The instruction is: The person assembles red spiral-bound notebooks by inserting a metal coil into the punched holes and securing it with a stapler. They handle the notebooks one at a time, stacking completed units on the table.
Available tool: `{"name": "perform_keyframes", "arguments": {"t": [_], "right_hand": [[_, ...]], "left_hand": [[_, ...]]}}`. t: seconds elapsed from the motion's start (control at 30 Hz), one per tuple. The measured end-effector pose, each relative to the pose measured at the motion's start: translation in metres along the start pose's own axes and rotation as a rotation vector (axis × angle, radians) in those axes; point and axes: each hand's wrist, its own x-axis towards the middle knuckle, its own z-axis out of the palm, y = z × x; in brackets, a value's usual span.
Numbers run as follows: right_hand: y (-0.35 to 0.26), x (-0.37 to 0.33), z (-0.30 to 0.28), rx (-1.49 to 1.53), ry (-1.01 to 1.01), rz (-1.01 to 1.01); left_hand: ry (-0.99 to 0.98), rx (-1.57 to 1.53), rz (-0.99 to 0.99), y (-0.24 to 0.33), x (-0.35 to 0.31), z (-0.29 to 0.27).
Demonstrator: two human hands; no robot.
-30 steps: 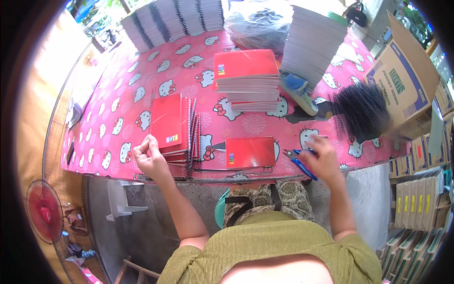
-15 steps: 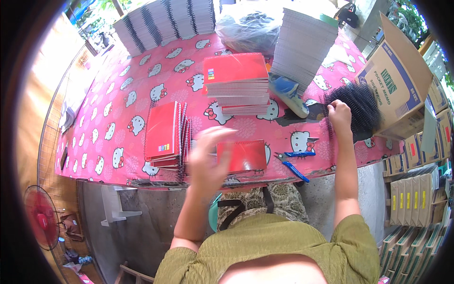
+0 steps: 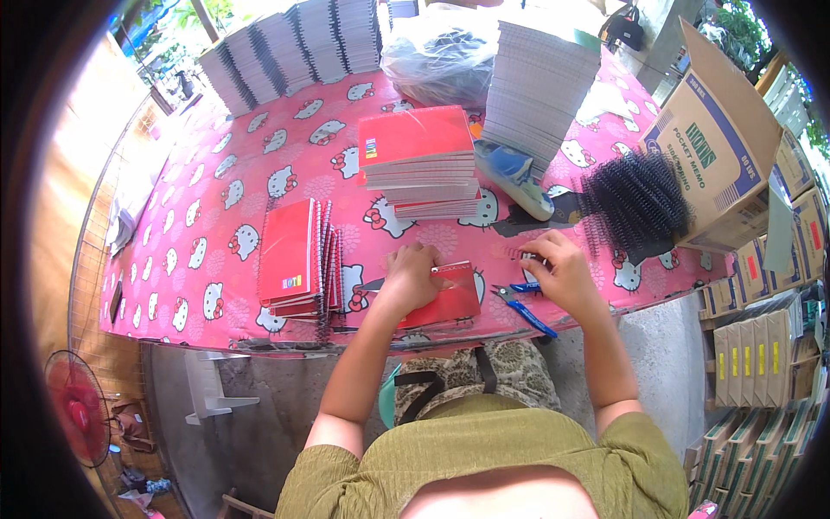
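Observation:
A small red notebook [image 3: 456,294] lies flat at the table's near edge. My left hand [image 3: 411,278] is on its left part, fingers bent over the cover and gripping it. Just right of it, my right hand [image 3: 558,270] is closed in a pinch on a thin dark spiral binding coil [image 3: 529,257], most of it hidden by the fingers. Below that hand lie blue-handled cutting pliers [image 3: 527,311], jaws toward the notebook. Farther right is a heap of black spiral coils [image 3: 638,203].
Spiral-bound red notebooks [image 3: 290,251] are stacked at left, and a taller stack of red-covered pads [image 3: 417,138] stands ahead. Behind are tall paper stacks [image 3: 538,95], a clear plastic bag [image 3: 437,60] and a blue-white shoe-like object [image 3: 514,177]. An open cardboard box [image 3: 713,147] stands right.
My right hand has come from the coil heap toward the notebook, bringing a coil. My left hand, blurred above the table before, has settled onto the red notebook. The view has shifted slightly.

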Motion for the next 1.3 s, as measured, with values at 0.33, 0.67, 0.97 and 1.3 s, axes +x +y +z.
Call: {"name": "perform_keyframes", "arguments": {"t": [0.33, 0.67, 0.97, 1.3], "right_hand": [[-0.031, -0.001, 0.009, 0.200, -0.013, -0.111], [-0.027, -0.006, 0.013, 0.257, -0.121, -0.058], [-0.026, -0.006, 0.011, 0.337, -0.268, -0.122], [-0.050, -0.020, 0.025, -0.017, -0.092, -0.136]], "left_hand": [[0.244, -0.142, 0.414, 0.026, -0.036, -0.039], [0.425, -0.158, 0.512, 0.029, -0.044, -0.018], [0.523, -0.140, 0.396, 0.038, -0.052, -0.008], [0.487, 0.037, 0.152, 0.044, -0.066, -0.015]]}}
